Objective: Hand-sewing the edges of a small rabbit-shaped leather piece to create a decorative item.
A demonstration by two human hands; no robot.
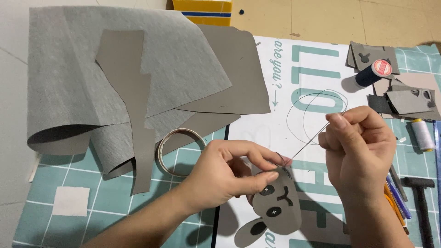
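My left hand (225, 172) pinches the top edge of a grey felt animal face (278, 204) with two dark button eyes and a stitched nose. My right hand (360, 147) holds a needle and pulls a dark thread (305, 147) taut up and to the right from the face's edge. The thread's slack loops (312, 98) curl above the right hand over the printed mat.
A large folded grey felt sheet (115, 69) with cut strips covers the upper left. A tape roll (177, 151) lies beside my left hand. A dark blue thread spool (373, 72), a white spool (422, 134), felt scraps (406, 98), pens (397, 197) and a black hammer (420, 202) sit at right.
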